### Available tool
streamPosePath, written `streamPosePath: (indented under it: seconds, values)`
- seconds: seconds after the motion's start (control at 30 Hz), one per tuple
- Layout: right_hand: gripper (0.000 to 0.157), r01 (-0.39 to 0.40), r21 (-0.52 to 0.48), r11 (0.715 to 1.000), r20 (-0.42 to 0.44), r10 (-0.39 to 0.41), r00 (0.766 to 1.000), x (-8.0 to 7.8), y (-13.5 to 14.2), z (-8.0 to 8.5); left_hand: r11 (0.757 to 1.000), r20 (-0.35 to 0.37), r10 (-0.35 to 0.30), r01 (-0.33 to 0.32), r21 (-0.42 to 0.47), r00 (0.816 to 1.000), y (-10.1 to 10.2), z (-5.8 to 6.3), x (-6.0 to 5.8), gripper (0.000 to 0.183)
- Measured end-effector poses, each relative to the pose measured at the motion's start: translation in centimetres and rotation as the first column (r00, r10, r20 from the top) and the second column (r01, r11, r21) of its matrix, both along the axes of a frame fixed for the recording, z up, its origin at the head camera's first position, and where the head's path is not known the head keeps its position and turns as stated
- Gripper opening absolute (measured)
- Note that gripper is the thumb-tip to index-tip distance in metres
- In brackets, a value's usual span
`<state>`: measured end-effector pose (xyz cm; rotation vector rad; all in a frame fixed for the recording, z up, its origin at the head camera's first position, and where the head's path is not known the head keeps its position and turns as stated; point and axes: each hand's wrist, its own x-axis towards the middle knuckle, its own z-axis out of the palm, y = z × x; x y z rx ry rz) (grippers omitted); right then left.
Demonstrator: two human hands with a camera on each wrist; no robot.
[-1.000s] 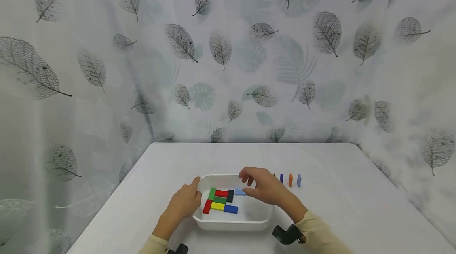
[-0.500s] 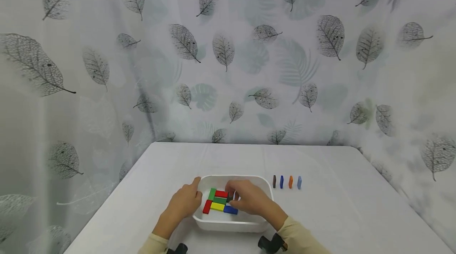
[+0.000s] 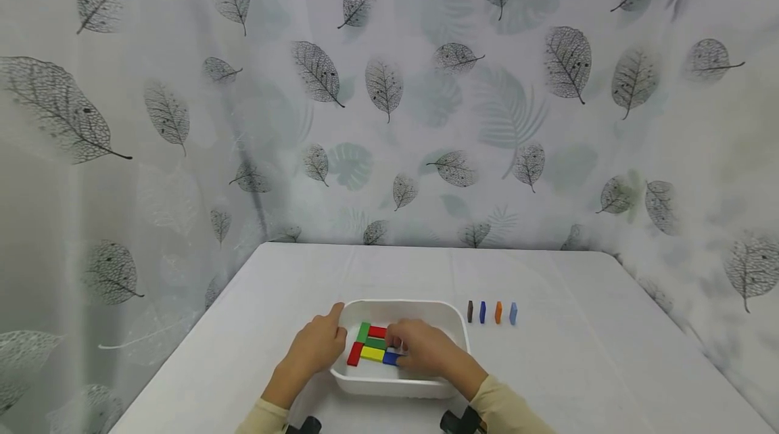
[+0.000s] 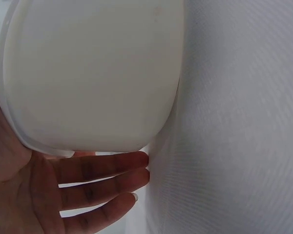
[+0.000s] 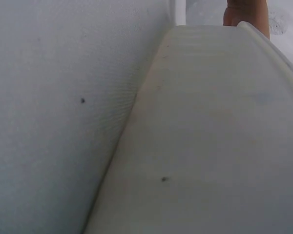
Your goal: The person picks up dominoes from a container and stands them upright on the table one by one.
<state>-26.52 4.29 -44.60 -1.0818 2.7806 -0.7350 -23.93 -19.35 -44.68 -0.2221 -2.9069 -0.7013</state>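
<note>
A white tray (image 3: 398, 388) stands on the table, with flat coloured blocks inside. My left hand (image 3: 315, 345) holds its left rim; in the left wrist view the fingers (image 4: 102, 165) lie along the outer wall. My right hand (image 3: 426, 347) reaches into the tray with bent fingers over the right end of the blocks. A red block (image 3: 377, 332), a green block (image 3: 375, 343), a yellow block (image 3: 372, 354) and a blue block (image 3: 391, 358) show beside it. The thumb is at the blue block. What lies between the right fingertips is hidden.
Behind the tray's right corner stand a dark brown block (image 3: 470, 311), a dark blue block (image 3: 483, 312), an orange block (image 3: 498, 312) and a light blue block (image 3: 514, 314), upright in a row. A leaf-patterned curtain (image 3: 389, 116) hangs behind the white table (image 3: 578, 353).
My right hand has moved left and down from above the tray's far right part onto the blocks. The black block and the flat light blue block are now covered. My left hand stays put.
</note>
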Motion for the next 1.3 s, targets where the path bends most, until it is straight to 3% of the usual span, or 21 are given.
streamPosePath:
  seconds: [0.27, 0.6, 0.93, 1.3]
  values:
    - [0.028, -0.017, 0.048, 0.999, 0.029, 0.015, 0.999, 0.2, -0.1, -0.1, 1.000, 0.000, -0.003, 0.003, 0.013, 1.000, -0.1, 0.4, 0.5, 0.050]
    - [0.029, -0.029, 0.084, 0.996, -0.034, 0.032, 0.999, 0.1, -0.5, 0.0, 0.999, 0.001, -0.002, 0.002, 0.034, 1.000, -0.6, 0.3, 0.5, 0.050]
    - [0.035, -0.018, 0.049, 0.999, -0.019, 0.019, 1.000, 0.0, 0.5, 0.2, 0.999, 0.016, -0.005, 0.005, 0.040, 1.000, 0.3, 0.2, -0.1, 0.050]
    - [0.026, -0.028, -0.004, 1.000, -0.022, 0.028, 0.999, 0.2, 0.3, 0.0, 1.000, 0.013, 0.005, -0.005, 0.018, 1.000, 0.0, 0.1, -0.1, 0.049]
